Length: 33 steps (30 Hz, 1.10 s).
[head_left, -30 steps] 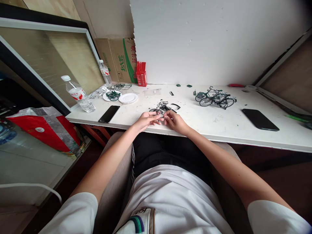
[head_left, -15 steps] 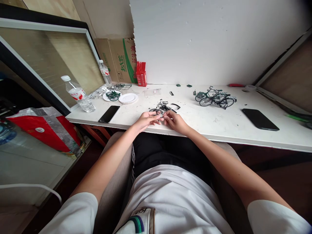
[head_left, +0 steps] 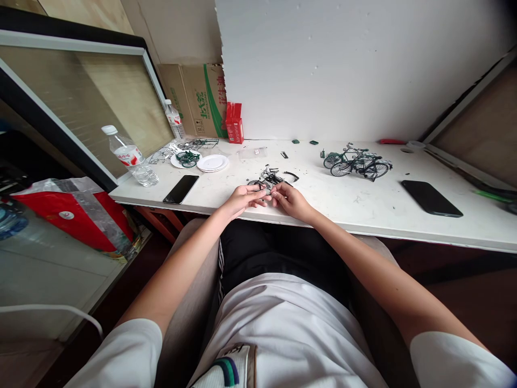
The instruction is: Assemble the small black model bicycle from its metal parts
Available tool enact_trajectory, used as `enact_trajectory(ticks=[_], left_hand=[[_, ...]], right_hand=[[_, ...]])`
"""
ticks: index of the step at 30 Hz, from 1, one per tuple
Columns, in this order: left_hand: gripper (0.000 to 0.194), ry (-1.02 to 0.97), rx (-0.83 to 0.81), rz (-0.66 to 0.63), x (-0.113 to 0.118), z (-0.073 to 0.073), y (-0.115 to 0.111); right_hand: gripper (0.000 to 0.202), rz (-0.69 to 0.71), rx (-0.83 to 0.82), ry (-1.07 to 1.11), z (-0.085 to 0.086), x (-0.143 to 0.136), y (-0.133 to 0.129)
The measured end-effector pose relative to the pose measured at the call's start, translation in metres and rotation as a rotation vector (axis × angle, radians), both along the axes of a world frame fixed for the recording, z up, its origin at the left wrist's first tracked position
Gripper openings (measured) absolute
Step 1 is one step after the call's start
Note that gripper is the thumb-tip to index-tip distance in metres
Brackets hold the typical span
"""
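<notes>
White desk (head_left: 343,210) spreads before you, with both your hands over its near edge. Your right hand (head_left: 293,203) has its grip together on a small piece (head_left: 269,193), thumb against forefinger; the piece is too small to make out. Your left hand (head_left: 242,199) meets it from the other side, fingers stretched toward your right fingertips, but you can't tell whether its grip is clamped on anything. Just beyond your fingers lies a cluster of dark bicycle parts (head_left: 271,175), with a curved black strip (head_left: 291,175) to its right. Well to the right, 2 model bicycles (head_left: 359,168) stand close together, short of a flat black slab (head_left: 431,198). To your left are a black phone (head_left: 181,189), a plate of green parts (head_left: 188,158), an empty white plate (head_left: 212,163) and 2 water bottles (head_left: 131,159). A red box (head_left: 235,125) stands at the back beside a cardboard box (head_left: 202,102).
</notes>
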<state>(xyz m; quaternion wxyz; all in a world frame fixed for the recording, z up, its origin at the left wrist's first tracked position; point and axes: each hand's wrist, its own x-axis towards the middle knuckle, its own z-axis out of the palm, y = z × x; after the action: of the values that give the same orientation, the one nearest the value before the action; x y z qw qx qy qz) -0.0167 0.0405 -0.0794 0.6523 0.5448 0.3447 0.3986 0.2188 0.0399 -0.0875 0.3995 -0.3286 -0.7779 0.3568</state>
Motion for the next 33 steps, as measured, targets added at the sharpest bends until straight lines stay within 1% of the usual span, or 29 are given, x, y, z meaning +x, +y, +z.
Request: enact_trajectory(ticks=[9, 18, 28, 33], left_hand=[[0.054, 0.004, -0.002, 0.004, 0.000, 0.000, 0.000], [0.058, -0.004, -0.009, 0.014, 0.000, 0.001, -0.001], [0.070, 0.007, 0.016, 0.021, 0.001, -0.001, 0.000], [0.077, 0.006, 0.020, 0.034, 0.003, 0.000, -0.001]], right_hand=[[0.036, 0.000, 0.010, -0.017, 0.002, -0.001, -0.003], [0.045, -0.006, -0.029, 0.007, 0.007, -0.001, -0.005], [0.058, -0.007, -0.160, 0.061, 0.010, 0.000, 0.000], [0.061, -0.052, -0.190, 0.079, 0.011, 0.000, -0.002]])
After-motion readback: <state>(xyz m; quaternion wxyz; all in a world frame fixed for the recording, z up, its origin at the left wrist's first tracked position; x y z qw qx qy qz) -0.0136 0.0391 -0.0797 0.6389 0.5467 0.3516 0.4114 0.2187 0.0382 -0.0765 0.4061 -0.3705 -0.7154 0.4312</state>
